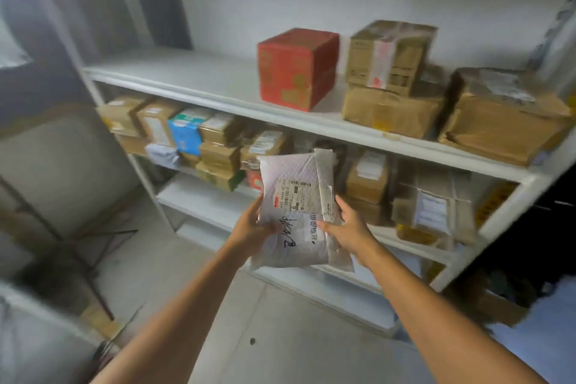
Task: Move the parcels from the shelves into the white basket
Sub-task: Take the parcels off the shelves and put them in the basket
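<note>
Both hands grip the white bubble-wrap mailer parcel (291, 212), which is upright in the air in front of the white metal shelving unit (187, 75) and clear of its shelves. Left hand (251, 229) is curled round the parcel's left edge, thumb on the front beside the black handwriting. Right hand (347, 227) is curled round the right edge, thumb on the front near the printed label. A second, slimmer silver-white mailer (325, 184) lies against the first one's right side; can't tell which fingers hold it. Upper shelf: red cardboard box (297, 68) mid-shelf, with a taped brown carton (389, 56) stacked on a flatter brown carton (391, 111) just right of it. A large crumpled brown carton (505, 121) sits at the right end. Shelf below: a tight row of small brown cartons (218, 146), with a blue-and-white box (185, 135) among them near the left end. Motion blur, so the label text is unreadable.
</note>
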Tool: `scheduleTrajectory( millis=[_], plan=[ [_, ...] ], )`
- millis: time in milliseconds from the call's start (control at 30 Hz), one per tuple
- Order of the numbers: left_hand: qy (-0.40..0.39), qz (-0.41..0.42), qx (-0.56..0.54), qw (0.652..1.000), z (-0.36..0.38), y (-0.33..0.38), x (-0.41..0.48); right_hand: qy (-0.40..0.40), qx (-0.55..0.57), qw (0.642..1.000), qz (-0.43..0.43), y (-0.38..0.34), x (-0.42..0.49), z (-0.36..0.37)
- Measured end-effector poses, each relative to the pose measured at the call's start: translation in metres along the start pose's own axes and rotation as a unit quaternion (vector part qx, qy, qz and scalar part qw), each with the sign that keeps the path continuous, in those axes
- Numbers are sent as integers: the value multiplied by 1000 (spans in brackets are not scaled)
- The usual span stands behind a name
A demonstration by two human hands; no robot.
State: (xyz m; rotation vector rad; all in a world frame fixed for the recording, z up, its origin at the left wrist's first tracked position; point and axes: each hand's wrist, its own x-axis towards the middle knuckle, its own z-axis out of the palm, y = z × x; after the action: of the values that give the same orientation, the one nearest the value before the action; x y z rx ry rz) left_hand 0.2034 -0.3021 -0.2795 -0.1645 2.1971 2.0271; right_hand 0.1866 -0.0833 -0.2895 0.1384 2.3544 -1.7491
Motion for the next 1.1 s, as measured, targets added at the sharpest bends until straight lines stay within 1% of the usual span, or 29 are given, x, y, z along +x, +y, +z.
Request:
scheduleTrajectory(
  millis=[133,267,400,500,600,700,767,833,900,1100],
  plan=[
    [86,14,-11,996,-86,-3,-4,-93,-17,994,-51,-44,44,82],
    [170,35,-37,984,-163,-4,-20,-180,-25,978,-97,-83,74,165],
    [258,26,-33,965,-215,-15,-47,-282,-26,952,-117,-103,87,236],
    [339,17,-30,940,-238,-27,-71,-357,-41,921,-152,-109,95,284],
    [424,1,-31,905,-243,-37,-99,-445,-53,879,-162,-114,95,323],
    [515,-23,-27,856,-229,-43,-126,-531,-67,824,-185,-116,87,353],
    [553,-31,-29,832,-216,-46,-142,-561,-73,801,-194,-113,79,363],
    [606,-35,-21,794,-197,-50,-164,-610,-88,760,-206,-109,63,371],
    [646,-41,-20,762,-175,-52,-187,-642,-98,729,-215,-103,42,376],
    [744,-70,-42,663,-100,-69,-265,-716,-137,640,-242,-78,-49,370]
  ],
)
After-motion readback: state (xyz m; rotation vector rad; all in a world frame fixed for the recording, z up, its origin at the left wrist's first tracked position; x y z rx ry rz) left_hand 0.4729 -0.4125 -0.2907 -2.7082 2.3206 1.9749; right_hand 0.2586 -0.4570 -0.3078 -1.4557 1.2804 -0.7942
